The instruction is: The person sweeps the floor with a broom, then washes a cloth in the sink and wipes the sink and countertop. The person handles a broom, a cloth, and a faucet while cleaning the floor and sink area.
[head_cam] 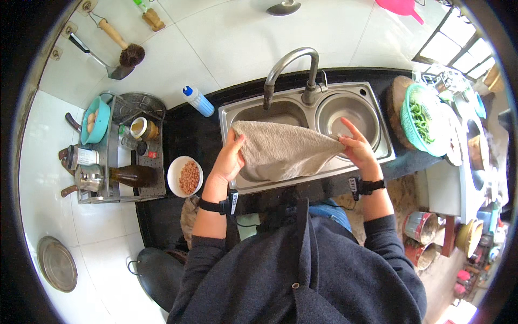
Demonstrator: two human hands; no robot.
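Note:
A beige cloth (pixel 283 148) is stretched between my two hands over the double-bowl stainless steel sink (pixel 238 183). My left hand (pixel 230 158) grips its left end, thumb along the near face. At the other end, my right hand (pixel 358 148) pinches a gathered corner, with the index finger pointing outward. The cloth covers much of the left bowl. Behind it rises a curved metal faucet (pixel 293 54), its spout above the left bowl. A round metal basin (pixel 348 111) sits in the right bowl, beside my right hand.
A white bowl of reddish beans or peanuts (pixel 189 178) stands left of the sink, near a blue-capped bottle (pixel 198 101). Farther left, a metal rack (pixel 121 194) holds jars and a dark bottle (pixel 133 176). A green colander (pixel 408 121) with green vegetables rests on a wooden board (pixel 394 105) at right.

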